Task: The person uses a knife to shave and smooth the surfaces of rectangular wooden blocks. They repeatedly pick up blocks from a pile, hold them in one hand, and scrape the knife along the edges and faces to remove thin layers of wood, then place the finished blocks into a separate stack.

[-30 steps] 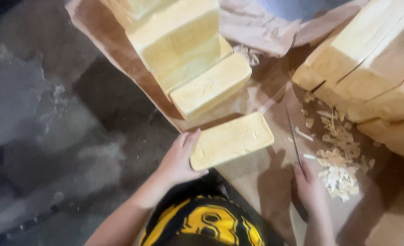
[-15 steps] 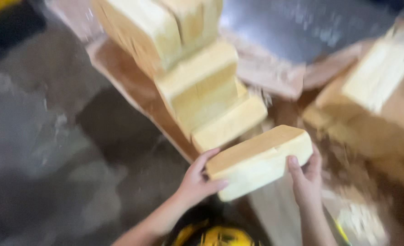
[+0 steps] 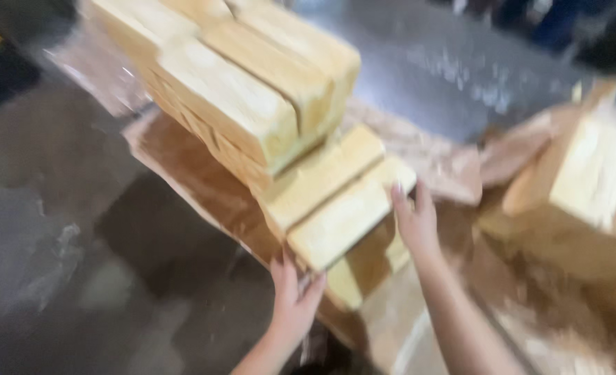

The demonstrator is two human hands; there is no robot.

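- Yellow block (image 3: 350, 221), pale and oblong, is lying between the two grips, at the low front end of a stepped stack of like blocks (image 3: 252, 104).
- Left hand (image 3: 295, 297) is pressing its open fingers up against the block's near end, from just below it.
- Right hand (image 3: 413, 221) is curling its fingers over the block's far right corner, so both grips are clasping that one block at opposite ends.
- A second block (image 3: 318, 173) is lying touching it, just beyond the grips on the far side.
- Counting what is showing: two hands, one held block, and about four more blocks in the stack above; blur is making an exact count uncertain.
- Brown paper (image 3: 183, 167) is lying under the stack, left of the left grip.
- Another pale heap of blocks (image 3: 586, 173) is sitting well to the right of the right grip.
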